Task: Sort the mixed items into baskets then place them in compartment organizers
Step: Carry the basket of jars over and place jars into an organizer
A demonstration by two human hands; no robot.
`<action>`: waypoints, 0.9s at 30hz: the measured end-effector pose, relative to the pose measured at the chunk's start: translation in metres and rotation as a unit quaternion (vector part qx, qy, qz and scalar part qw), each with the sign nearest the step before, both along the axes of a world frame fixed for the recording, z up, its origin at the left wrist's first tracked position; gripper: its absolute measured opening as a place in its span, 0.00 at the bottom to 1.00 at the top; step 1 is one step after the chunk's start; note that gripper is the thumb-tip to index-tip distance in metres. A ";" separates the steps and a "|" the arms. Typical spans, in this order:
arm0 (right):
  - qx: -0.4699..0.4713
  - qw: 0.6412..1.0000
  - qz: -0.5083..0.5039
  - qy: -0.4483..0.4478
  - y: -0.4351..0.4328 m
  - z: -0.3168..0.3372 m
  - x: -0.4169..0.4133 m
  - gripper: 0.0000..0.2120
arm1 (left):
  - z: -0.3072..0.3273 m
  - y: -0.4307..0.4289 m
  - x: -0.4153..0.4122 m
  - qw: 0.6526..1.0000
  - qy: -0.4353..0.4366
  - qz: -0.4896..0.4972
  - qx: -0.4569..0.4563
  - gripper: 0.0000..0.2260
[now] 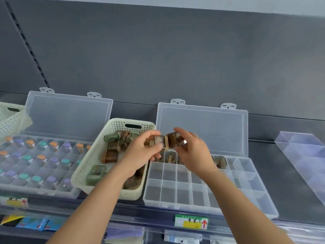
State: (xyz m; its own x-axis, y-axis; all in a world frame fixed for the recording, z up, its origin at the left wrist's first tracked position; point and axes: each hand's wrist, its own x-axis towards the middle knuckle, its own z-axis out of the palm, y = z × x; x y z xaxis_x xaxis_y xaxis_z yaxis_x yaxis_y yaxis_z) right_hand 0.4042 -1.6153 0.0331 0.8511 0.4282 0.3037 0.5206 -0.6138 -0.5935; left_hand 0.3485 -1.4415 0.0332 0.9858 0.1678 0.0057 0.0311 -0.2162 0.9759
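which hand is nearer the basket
Left. The left hand is over the basket's right edge; the right hand is further right, over the clear organizer.

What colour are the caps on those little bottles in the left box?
Orange, purple and teal caps on the bottles in the left box, seen clearly in the head view.

Left hand (140,152) and right hand (191,148) each hold a small brown box (159,141) above the right organizer (202,191), beside the cream basket (91,166).
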 end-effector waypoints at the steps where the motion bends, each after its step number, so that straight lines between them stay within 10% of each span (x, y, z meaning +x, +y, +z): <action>1: 0.002 1.000 -0.013 -0.004 -0.013 0.000 0.001 0.25 | 0.001 -0.012 0.003 1.000 0.009 -0.021 0.004 0.18; 27: -0.173 0.976 -0.133 0.025 -0.221 -0.022 0.043 0.14 | -0.020 -0.226 0.086 0.826 -0.075 -0.109 0.547 0.18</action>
State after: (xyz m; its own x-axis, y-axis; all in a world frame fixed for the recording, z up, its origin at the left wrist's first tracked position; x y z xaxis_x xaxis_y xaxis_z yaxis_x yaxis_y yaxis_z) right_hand 0.4468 -1.8359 0.0111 0.9560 0.2599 0.1360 0.2917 -0.8912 -0.3474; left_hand 0.4343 -1.6679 0.0137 0.9664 -0.1996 0.1618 -0.2279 -0.9567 0.1811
